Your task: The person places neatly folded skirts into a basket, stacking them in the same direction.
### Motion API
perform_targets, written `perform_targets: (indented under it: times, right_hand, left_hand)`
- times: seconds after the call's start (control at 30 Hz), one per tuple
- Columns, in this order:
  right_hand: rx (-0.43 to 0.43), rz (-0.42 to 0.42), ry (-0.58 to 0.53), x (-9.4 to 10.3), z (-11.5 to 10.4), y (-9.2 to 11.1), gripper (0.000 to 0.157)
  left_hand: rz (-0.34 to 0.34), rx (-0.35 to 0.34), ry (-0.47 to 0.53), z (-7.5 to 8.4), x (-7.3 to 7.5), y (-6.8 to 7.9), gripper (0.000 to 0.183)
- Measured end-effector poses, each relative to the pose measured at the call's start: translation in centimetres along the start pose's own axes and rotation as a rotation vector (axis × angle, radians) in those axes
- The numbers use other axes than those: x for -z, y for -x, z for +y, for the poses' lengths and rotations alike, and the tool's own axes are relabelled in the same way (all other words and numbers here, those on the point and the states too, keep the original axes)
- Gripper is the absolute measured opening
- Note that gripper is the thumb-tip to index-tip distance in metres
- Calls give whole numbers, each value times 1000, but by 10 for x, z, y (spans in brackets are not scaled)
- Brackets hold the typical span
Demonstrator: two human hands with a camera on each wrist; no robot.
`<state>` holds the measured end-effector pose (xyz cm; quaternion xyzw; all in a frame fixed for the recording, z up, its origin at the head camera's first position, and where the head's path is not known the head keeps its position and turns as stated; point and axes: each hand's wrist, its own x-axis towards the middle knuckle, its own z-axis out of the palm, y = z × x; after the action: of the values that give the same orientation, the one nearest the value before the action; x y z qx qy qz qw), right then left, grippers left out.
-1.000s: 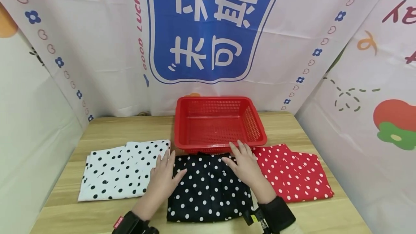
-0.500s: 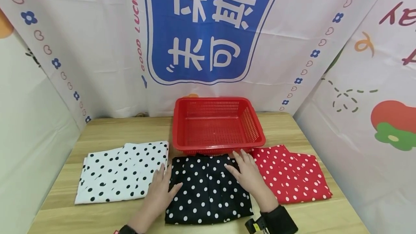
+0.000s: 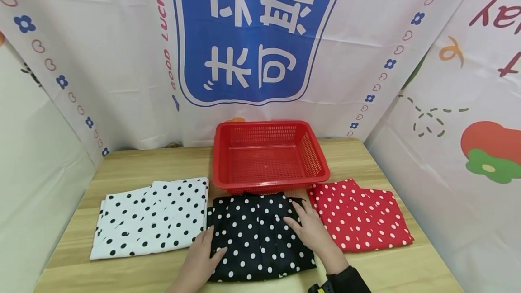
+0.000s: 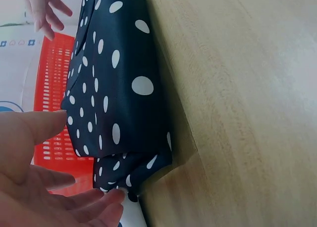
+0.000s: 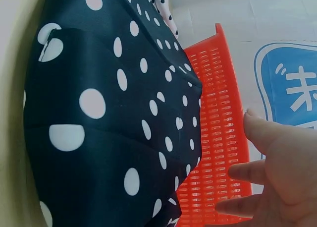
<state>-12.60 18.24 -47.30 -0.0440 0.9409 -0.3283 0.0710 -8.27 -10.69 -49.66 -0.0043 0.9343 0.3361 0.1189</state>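
Observation:
A folded black cloth with white polka dots (image 3: 260, 238) lies in the middle of the table. My left hand (image 3: 199, 257) is at its left edge, fingers spread and thumb over the dotted fabric. In the left wrist view the fingertips (image 4: 116, 195) reach the cloth's folded edge. On the other side my right hand (image 3: 311, 227) rests at the cloth's upper right, its fingers relaxed and apart. The right wrist view has that hand (image 5: 287, 172) beside the black fabric, gripping nothing.
Behind the cloth stands a red plastic basket (image 3: 266, 183) with nothing in it. A folded white cloth with black dots (image 3: 152, 218) lies to the left, a folded red one with white dots (image 3: 360, 216) to the right. Printed curtains (image 3: 134, 58) hang around the table (image 3: 134, 162).
Both hands have slid toward me along the sides of the black cloth, the left one farther. The head view has shifted slightly. The cloths and basket stay in place.

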Motion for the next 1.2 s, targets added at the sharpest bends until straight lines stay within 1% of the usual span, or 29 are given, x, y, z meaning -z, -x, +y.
perform_targets:
  times: [0.1, 0.23, 0.4, 0.47, 0.57, 0.67, 0.77, 0.83, 0.87, 0.93, 1.03, 1.1, 1.2]
  right_hand:
    - [-21, -7, -12, -2, 2, 1, 62]
    - [-56, -10, -36, -7, 8, 2, 62]
    - [-154, 5, -104, -16, 17, 2, 67]
    - [-194, 14, -135, -18, 19, 1, 70]
    - [-220, 35, -173, -22, 22, 1, 73]
    - [-237, 51, -222, -26, 26, 0, 73]
    - [-264, 72, -271, -28, 29, -1, 72]
    - [-276, 85, -277, -28, 30, -2, 69]
    - [-281, 91, -280, -28, 31, -2, 66]
    - [-272, 111, -301, -27, 31, -2, 57]
    - [-249, 135, -351, -25, 31, -2, 43]
    - [-230, 144, -367, -22, 30, -1, 36]
    - [-217, 154, -374, -17, 27, 3, 30]
  left_hand:
    - [-14, 13, -4, -1, -2, -1, 70]
    - [-15, 33, -34, -2, -5, 0, 70]
    - [-1, 73, -30, -2, -9, -1, 69]
    - [6, 85, -9, -2, -11, -1, 68]
    - [23, 94, 36, 0, -13, -2, 66]
    - [60, 99, 110, 1, -15, -3, 66]
    - [103, 85, 185, 2, -17, -7, 63]
    - [109, 84, 232, 2, -17, -10, 59]
    - [100, 91, 250, 2, -17, -11, 58]
    - [74, 104, 294, 2, -18, -13, 54]
    - [38, 133, 352, 3, -18, -14, 55]
    - [25, 139, 399, 4, -15, -15, 53]
    - [26, 139, 453, 8, -8, -14, 54]
